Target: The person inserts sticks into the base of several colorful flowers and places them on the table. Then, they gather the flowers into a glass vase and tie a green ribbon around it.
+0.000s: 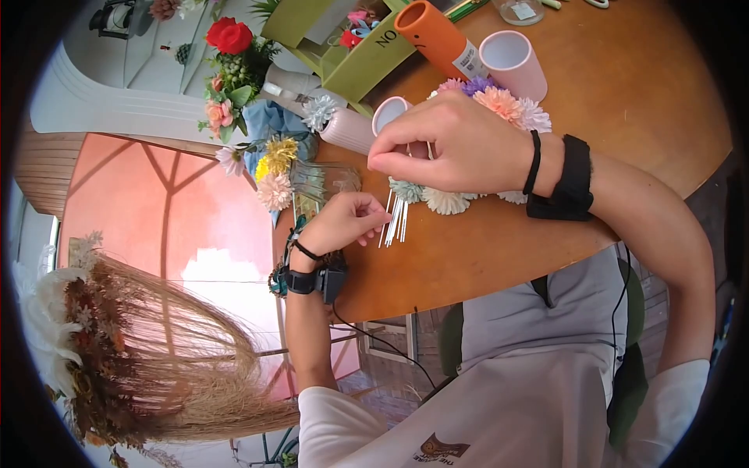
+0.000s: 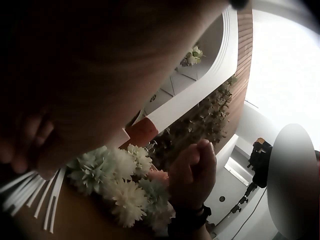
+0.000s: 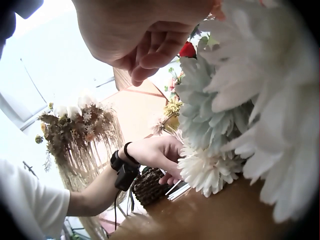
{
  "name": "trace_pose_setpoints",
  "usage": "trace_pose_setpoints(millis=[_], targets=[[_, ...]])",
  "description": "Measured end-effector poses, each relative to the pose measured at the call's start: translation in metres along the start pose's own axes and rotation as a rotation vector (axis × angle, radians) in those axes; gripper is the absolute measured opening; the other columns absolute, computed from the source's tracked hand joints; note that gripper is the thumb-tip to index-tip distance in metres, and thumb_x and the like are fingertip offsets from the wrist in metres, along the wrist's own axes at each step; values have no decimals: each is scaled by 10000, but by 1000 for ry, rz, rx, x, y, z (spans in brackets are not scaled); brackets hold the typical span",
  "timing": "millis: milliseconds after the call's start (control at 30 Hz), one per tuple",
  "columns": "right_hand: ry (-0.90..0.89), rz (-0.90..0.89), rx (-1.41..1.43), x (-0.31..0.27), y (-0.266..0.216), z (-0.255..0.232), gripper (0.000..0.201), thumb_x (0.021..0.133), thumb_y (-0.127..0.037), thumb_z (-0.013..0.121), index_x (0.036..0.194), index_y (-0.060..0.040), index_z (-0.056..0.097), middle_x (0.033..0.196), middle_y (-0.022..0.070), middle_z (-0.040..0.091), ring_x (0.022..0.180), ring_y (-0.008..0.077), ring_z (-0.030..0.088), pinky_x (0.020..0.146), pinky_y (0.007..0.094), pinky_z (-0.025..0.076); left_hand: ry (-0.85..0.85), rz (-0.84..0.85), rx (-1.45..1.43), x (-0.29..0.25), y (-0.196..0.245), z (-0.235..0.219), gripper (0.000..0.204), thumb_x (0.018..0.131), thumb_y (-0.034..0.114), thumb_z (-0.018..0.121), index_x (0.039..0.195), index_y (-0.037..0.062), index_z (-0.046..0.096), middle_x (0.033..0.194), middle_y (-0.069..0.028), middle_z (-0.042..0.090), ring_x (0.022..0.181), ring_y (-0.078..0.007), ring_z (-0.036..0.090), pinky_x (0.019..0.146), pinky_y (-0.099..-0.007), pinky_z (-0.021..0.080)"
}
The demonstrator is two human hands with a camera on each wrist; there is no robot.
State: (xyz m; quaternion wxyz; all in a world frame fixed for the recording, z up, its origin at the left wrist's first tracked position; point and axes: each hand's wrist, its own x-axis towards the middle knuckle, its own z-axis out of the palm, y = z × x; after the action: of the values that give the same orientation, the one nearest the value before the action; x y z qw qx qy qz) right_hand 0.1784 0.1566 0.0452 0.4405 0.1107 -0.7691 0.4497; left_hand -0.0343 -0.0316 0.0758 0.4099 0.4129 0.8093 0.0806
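Note:
A cluster of fabric flowers lies on the wooden table (image 1: 484,253), with cream (image 1: 446,201) and peach (image 1: 497,101) heads and thin white stems (image 1: 400,226) fanning toward the person. At those stems, the left hand (image 1: 339,222) pinches with bent thumb and forefinger; the left wrist view shows its fingertips overlapping their upper part. Above the flower heads hovers the right hand (image 1: 476,148), fingers loosely bent and thumb near the forefinger. Nothing shows in its fingers in the right wrist view, where a pale blue flower (image 3: 205,105) and large white petals fill the right side.
Behind the flowers stand an orange cylinder (image 1: 435,35) and a pink cup (image 1: 512,66). A green box (image 1: 370,70) is at the back. A ribbed pink vase (image 1: 347,130) and yellow flowers (image 1: 277,156) are beyond the left hand. Dried grasses (image 1: 195,343) hang at left.

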Motion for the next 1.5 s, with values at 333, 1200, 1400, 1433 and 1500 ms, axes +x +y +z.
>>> trace_pose_setpoints(millis=[333,1200,1400,1433,1500], targets=[[-54,-3,-95,0,3,3,190,906,-216,685,899,-42,762,744,129,721,664,275,699,631,356,543,275,451,-351,-17,16,18,134,1032,142,616,1059,19,659,903,-24,725,742,-54,634,668,-209,510],[-644,-81,-425,-2,-25,24,117,837,-102,787,928,-65,723,844,56,730,708,213,714,603,316,572,965,1089,213,36,-6,32,157,860,114,763,974,34,689,959,-91,661,896,-293,627,789,-391,508],[-622,-89,-383,-5,-19,22,111,847,-104,768,948,-86,727,831,48,723,689,213,705,583,318,561,835,1049,354,33,-8,37,333,804,194,807,1082,57,689,1050,-82,664,989,-286,628,876,-394,493],[-645,-98,-401,-5,-20,22,106,849,-105,767,946,-87,729,833,50,726,690,214,705,583,317,561,826,1042,363,34,-9,37,346,800,187,805,1098,57,687,1047,-84,666,989,-291,629,870,-392,498],[-653,-83,-392,-4,-20,21,108,846,-106,766,946,-83,731,836,53,729,693,219,705,584,317,560,808,1026,378,38,-12,38,375,793,172,801,1130,56,683,1040,-87,669,987,-301,631,859,-388,509]])
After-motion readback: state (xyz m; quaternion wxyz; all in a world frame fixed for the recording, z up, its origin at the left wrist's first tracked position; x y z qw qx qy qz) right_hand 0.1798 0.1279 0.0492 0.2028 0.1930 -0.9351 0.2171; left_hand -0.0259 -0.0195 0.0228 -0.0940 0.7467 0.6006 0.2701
